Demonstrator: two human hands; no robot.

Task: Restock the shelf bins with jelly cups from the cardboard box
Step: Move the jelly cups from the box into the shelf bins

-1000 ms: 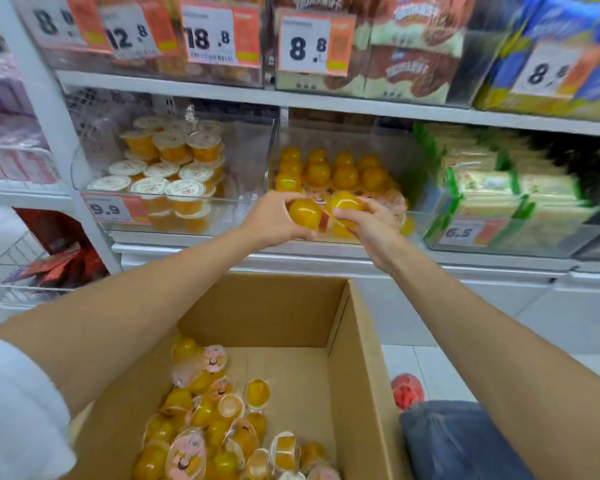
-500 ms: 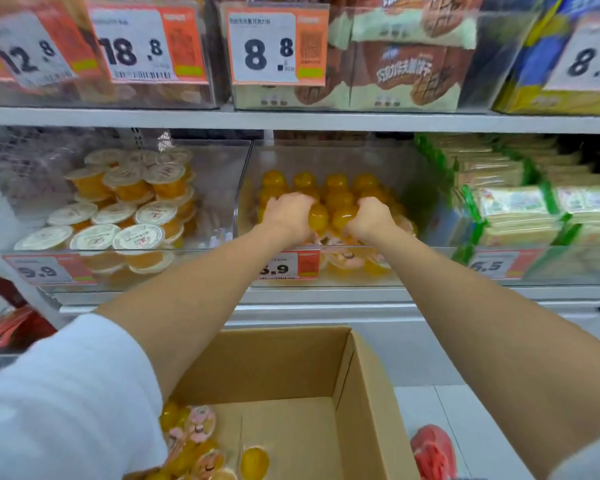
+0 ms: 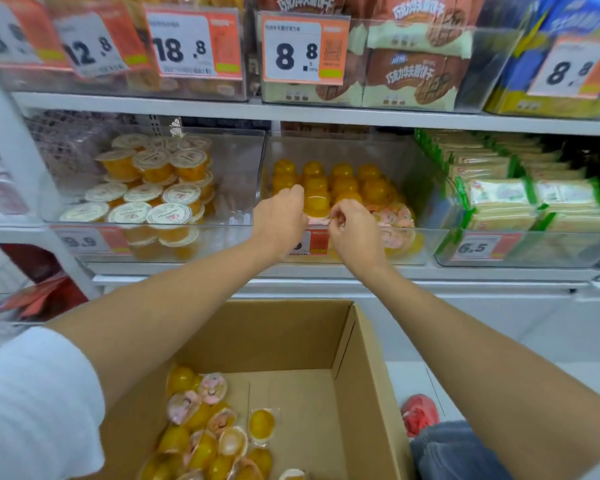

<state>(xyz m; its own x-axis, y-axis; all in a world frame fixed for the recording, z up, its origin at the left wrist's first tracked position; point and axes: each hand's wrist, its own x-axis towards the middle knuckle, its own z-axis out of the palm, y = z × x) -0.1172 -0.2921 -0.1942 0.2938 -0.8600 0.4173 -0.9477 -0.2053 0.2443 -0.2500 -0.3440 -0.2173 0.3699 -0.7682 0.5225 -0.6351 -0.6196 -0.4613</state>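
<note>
In bin (image 3: 420,157), left hand (image 3: 279,218) and right hand (image 3: 355,233) pinch jelly cup (image 3: 316,201); more in cardboard box (image 3: 274,334)

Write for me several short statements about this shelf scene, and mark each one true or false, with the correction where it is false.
1. The left hand and the right hand both reach into the middle bin. True.
2. The cardboard box is empty. False: jelly cups lie in its left part.
3. The lidded cups in the left bin show white lids. True.
4. The price tag on the right bin reads 9.9. False: it reads 6.5.
5. A jelly cup stands between the hands. True.
</note>
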